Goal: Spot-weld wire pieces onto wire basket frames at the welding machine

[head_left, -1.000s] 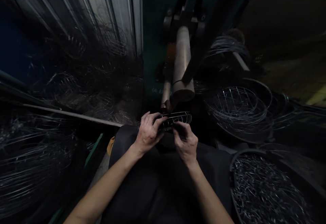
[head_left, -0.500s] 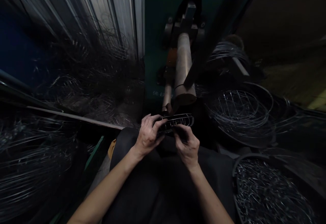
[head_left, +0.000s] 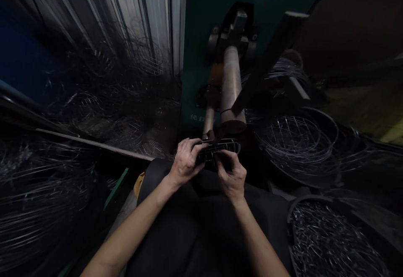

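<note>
Between my hands is a small round wire frame (head_left: pixel 233 146) with thin crossing wires, held at the tip of the machine's lower arm. My left hand (head_left: pixel 186 159) is closed on its left side, thumb and fingers around the rim. My right hand (head_left: pixel 232 174) pinches at the near right part; whether it grips the frame or a small piece is too dark to tell. Just beyond the frame are the thin lower rod (head_left: pixel 208 119) and the thick metal cylinder (head_left: pixel 232 88) of the green machine (head_left: pixel 201 29).
To the right, a round container (head_left: pixel 338 180) holds wire rings, and a dark tub (head_left: pixel 291 210) holds many small metal pieces. Tangled wire frames (head_left: pixel 126 84) lie at the left by a corrugated metal sheet (head_left: pixel 151 12). A dark bar (head_left: pixel 270 54) slants beside the cylinder.
The machine and surroundings sit slightly lower and further right in view. Both hands stay at the wire frame, with little change in grip.
</note>
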A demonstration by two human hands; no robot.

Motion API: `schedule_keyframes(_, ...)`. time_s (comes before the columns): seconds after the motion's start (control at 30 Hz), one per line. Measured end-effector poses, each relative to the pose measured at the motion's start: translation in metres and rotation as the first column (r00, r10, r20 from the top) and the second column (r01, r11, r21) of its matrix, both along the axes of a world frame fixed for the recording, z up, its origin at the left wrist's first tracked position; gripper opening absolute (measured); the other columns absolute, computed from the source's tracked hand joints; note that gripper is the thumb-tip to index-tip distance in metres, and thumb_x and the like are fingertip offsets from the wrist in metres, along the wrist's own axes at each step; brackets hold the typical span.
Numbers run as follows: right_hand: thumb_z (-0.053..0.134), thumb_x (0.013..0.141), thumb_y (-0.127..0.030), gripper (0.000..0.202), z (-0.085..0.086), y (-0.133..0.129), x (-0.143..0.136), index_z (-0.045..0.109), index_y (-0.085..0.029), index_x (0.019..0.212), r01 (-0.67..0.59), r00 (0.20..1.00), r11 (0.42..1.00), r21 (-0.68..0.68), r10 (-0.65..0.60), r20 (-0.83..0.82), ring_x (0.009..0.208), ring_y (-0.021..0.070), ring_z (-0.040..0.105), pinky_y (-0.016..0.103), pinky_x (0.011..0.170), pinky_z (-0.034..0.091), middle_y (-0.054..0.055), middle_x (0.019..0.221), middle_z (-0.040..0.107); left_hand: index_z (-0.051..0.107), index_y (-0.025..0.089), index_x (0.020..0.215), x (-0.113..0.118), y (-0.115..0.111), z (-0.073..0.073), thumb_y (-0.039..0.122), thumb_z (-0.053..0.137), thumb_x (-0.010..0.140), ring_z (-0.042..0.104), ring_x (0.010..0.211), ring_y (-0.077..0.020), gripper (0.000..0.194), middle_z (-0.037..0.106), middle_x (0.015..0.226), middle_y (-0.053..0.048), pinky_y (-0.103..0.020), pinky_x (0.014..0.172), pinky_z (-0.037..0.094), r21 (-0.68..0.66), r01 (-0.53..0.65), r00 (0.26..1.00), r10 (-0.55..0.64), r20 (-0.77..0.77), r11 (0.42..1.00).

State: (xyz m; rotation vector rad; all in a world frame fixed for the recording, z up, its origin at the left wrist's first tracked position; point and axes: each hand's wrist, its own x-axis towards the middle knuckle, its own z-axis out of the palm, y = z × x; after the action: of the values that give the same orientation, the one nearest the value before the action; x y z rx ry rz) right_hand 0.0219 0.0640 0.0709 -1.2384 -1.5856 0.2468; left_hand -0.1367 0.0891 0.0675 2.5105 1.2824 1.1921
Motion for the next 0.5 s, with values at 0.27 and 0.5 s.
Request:
schedule_keyframes(0.27,0.055,0.086,-0.025,0.012,0.0005,-0.0021,0.0013,0.059,-0.021,0.096,0.012,0.999,1.000,-0.010,-0.012,0.043,0.077,0.0142,0.065,0.027,0.071,0.054,0.003,0.087,0.067,0.045,0.019,0.121,-0.0028,0.0024,-0.0016,0.017,0.066,0.070,0.052,0.113,-0.0267,0.055,0.054,0.118,-0.012,-0.046,0.096,0.042,-0.102,0.022,1.000,-0.020,0.017,0.995)
schedule_keyframes(0.5,0.053,0.087,-0.025,0.030,-0.0031,-0.0061,0.0100,0.055,-0.025,0.117,-0.035,0.987,0.992,-0.124,0.054,0.149,0.085,0.0164,0.065,0.031,0.077,0.054,0.004,0.096,0.068,0.048,0.020,0.118,-0.0039,0.0059,-0.0003,0.018,0.064,0.073,0.055,0.111,-0.0255,0.047,0.057,0.115,-0.010,-0.043,0.093,0.043,-0.087,0.008,0.999,-0.004,0.040,0.996)
